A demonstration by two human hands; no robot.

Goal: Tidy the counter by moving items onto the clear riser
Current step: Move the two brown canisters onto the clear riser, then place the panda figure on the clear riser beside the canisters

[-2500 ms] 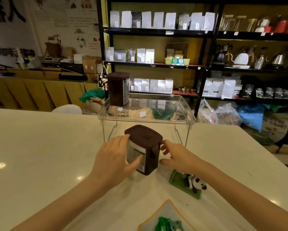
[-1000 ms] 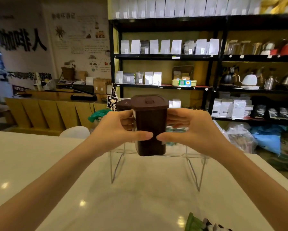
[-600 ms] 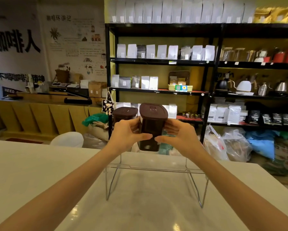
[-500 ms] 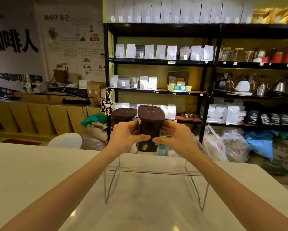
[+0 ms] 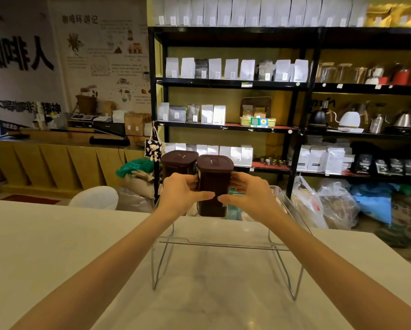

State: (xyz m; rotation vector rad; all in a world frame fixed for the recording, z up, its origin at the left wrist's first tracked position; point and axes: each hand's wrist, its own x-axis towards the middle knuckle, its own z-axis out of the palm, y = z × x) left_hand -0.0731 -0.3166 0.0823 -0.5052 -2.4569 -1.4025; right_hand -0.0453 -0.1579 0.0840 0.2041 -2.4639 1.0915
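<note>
The left hand (image 5: pixel 180 194) and right hand (image 5: pixel 249 198) squeeze a dark brown square plastic jar (image 5: pixel 214 184) between them, upright over the clear plastic riser (image 5: pixel 223 244), just beside another brown jar (image 5: pixel 178 163).

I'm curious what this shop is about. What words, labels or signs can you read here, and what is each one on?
"咖啡人": large black characters on the wall, cut off at the left edge.
"咖啡环游记": heading of the illustrated poster.
"不喝咖啡…精神": smaller wall lettering, with the middle hidden.
Shelf bags labels and the poster's small print: too small to read.
Brown canister lid mark: unreadable.
</note>
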